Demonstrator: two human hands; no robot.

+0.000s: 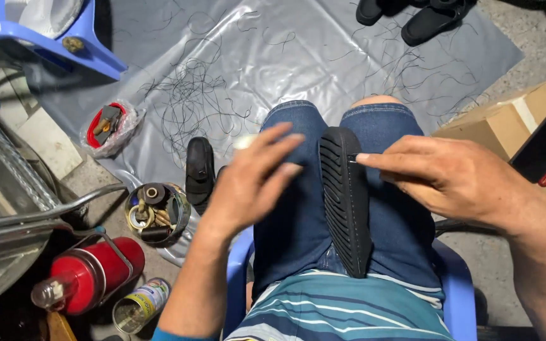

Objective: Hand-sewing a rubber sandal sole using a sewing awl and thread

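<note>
A black rubber shoe sole [346, 199] stands on its edge between my knees, tread side facing left, resting on my blue denim shorts [292, 215]. My right hand [450, 180] pinches its upper right rim with thumb and forefinger, with a small pale thing at the fingertips that I cannot make out. My left hand [254, 180] hovers blurred to the left of the sole, fingers spread, a small white object just beyond its fingertips. Whether that hand holds anything cannot be made out.
A black sandal [200, 172] lies on the grey plastic sheet [323, 57] strewn with black threads. A tin of small parts [157, 211], a red cylinder [93, 273], a can [139, 305], a cardboard box [516, 123] with a phone [543, 146], and more sandals [424, 19] surround me.
</note>
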